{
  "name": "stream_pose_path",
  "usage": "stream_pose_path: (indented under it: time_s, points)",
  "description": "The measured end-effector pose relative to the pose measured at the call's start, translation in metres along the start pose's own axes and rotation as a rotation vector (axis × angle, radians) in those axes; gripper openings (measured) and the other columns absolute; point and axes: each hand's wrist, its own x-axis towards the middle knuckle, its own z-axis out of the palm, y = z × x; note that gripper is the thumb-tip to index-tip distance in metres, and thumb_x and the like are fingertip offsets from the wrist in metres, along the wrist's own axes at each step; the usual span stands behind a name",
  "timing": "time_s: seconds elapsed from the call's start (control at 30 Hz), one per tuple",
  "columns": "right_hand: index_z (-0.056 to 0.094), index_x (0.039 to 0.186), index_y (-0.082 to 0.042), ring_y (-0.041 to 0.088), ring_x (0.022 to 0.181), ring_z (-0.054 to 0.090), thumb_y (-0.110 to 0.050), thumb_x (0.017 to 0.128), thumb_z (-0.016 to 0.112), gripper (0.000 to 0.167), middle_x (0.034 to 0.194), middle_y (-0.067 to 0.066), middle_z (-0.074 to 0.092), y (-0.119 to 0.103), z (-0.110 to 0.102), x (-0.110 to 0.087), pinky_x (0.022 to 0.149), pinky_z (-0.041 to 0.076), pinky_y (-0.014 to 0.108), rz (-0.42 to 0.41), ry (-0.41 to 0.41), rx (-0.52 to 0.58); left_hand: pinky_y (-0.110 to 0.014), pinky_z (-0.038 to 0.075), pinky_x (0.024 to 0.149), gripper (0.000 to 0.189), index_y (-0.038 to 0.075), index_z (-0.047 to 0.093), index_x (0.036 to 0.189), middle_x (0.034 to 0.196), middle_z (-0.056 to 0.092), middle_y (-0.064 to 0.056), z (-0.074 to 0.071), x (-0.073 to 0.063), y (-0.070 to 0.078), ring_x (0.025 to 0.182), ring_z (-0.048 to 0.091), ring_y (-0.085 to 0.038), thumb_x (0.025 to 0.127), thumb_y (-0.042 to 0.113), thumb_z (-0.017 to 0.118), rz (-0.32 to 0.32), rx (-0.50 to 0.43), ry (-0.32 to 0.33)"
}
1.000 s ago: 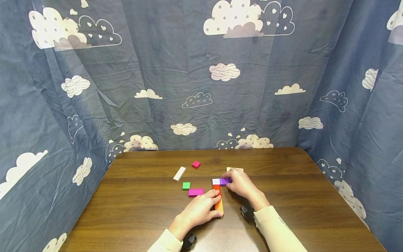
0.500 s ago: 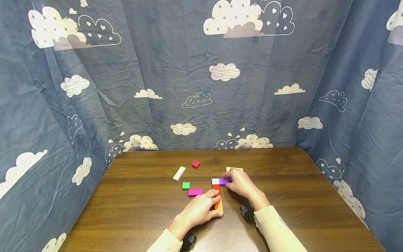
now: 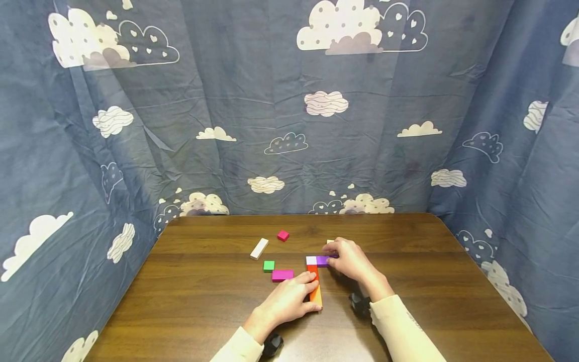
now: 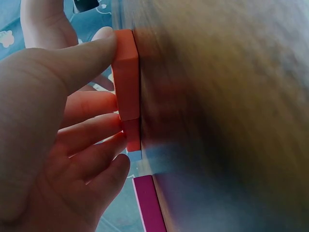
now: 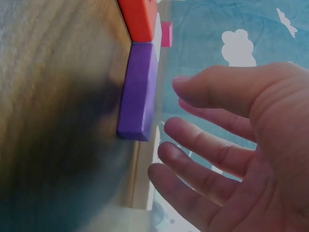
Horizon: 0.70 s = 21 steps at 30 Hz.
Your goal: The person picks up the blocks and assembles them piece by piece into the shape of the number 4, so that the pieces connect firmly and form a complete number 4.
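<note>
In the head view, a white block point(image 3: 311, 260), a red block point(image 3: 312, 268) and an orange block point(image 3: 316, 296) lie end to end in a row. A purple block point(image 3: 322, 261) extends rightward from the white one. My left hand point(image 3: 289, 297) rests on the row from above, fingertips on the red block and thumb near the orange block's near end. My right hand point(image 3: 352, 259) hovers over the purple block's right end; the right wrist view shows its loosely bent fingers point(image 5: 193, 135) apart from that block. A cream block point(image 3: 330, 241) is partly hidden behind this hand.
Left of the row lie a magenta block point(image 3: 282, 275), a green block point(image 3: 269, 266), a long white block point(image 3: 259, 249) and a small crimson block point(image 3: 283, 235). The brown wooden table point(image 3: 203, 286) ends at a blue cloud-patterned curtain point(image 3: 235, 171).
My right hand has let go of the purple block and lifted slightly up and to the right. The left hand stays on the row. The head view has shifted a little.
</note>
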Motion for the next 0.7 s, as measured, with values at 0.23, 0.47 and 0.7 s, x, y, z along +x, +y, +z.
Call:
stream_pose_path:
  time_s: [0.23,0.47,0.7]
  points:
    - [0.077,0.108,-0.009,0.027,0.092,0.067,-0.012,0.081,0.078,0.027,0.096,0.006,0.067,0.004,-0.017,0.004,0.081,0.053,0.048,0.002,0.025,-0.010,-0.032,0.050,0.097,0.051,0.011,0.071,0.122,0.134,0.061,-0.006,0.001,0.000,0.000,0.124,0.058,-0.019,0.088,0.049,0.074,0.009,0.024,0.022]
    - [0.077,0.107,-0.011,0.021,0.081,0.063,-0.013,0.081,0.077,0.027,0.092,0.003,0.066,0.011,-0.030,0.008,0.072,0.051,0.044,0.014,0.063,-0.026,-0.033,0.049,0.098,0.050,0.010,0.070,0.121,0.133,0.062,-0.007,0.000,-0.001,0.001,0.124,0.057,-0.020,0.088,0.048,0.075,0.021,0.026,0.019]
    - [0.077,0.108,-0.009,0.031,0.088,0.067,-0.013,0.080,0.078,0.029,0.094,0.007,0.067,0.017,-0.036,0.008,0.074,0.052,0.049,0.009,0.078,-0.041,-0.037,0.046,0.104,0.054,0.008,0.069,0.125,0.138,0.060,-0.009,0.000,0.000,0.003,0.130,0.054,-0.025,0.089,0.048,0.074,0.016,0.035,0.009]
